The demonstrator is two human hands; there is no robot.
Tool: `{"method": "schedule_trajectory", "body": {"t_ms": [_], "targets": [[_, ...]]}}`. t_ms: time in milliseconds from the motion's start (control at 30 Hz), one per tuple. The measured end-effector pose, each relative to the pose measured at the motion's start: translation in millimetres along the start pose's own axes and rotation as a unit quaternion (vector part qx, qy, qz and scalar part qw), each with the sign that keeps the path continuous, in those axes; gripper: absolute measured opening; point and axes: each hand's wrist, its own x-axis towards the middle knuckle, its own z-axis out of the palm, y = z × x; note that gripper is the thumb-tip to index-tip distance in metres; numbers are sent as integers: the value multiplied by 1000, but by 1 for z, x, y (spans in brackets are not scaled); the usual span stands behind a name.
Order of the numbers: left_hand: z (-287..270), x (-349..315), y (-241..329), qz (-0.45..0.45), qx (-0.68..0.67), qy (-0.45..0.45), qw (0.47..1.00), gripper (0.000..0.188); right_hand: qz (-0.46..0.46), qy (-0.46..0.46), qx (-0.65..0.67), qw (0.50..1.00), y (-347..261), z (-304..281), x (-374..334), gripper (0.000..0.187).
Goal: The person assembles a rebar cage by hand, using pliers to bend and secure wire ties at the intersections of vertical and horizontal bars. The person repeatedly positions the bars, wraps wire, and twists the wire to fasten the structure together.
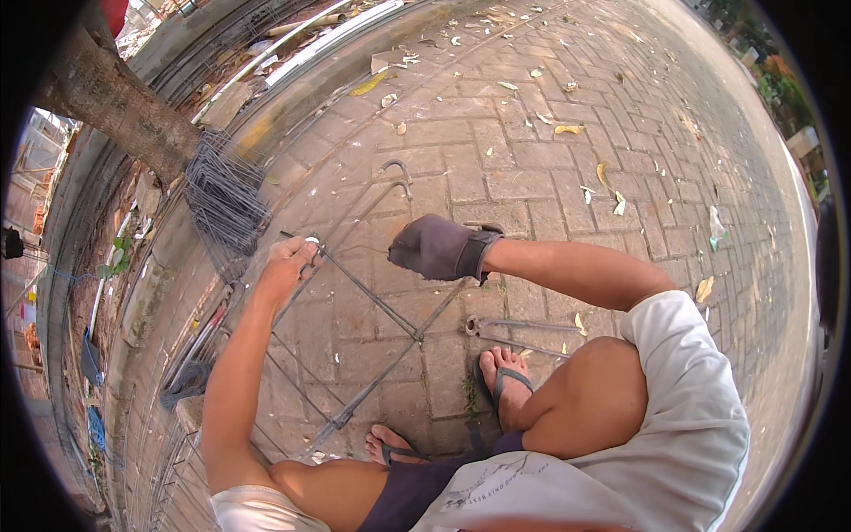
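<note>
warm soft daylight — faint shadows | sharp centre | fisheye bending, black vignette at rim

Two hands are showing: one bare left hand (288,266) and one right hand (441,248) wearing one dark glove (434,246). Two feet are resting on the bricks, each in one flip-flop (507,383). Two long bars with hooked ends (396,177) are lying far off. One stack of bent wire rings (222,199) is sitting at the left, by one tree trunk (115,102). One more small wire bundle (186,381) is lying near, at the left.
</note>
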Motion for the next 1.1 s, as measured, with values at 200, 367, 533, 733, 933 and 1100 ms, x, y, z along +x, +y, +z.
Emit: {"method": "schedule_trajectory", "body": {"t_ms": [200,367,533,733,933,1100], "targets": [[-1,1,3,-24,8,12,1000,23,-12,-34,-204,978,-37,37,-25,31],[6,-2,18,-53,-45,43,997,19,18,76,-243,967,-29,54,-12,35],[14,-6,18,-34,-120,61,990,24,31,167,-122,978,-21,65,-4,34],[0,2,4,-33,-98,34,994,24,-30,165,-19,986,-9,36,-15,17],[-5,0,-2,-37,-106,28,993,13,-2,41,-132,990,21,-26,-17,25],[-2,-3,4,-39,-102,49,993,10,41,-7,55,998,0,-70,-23,24]]}}
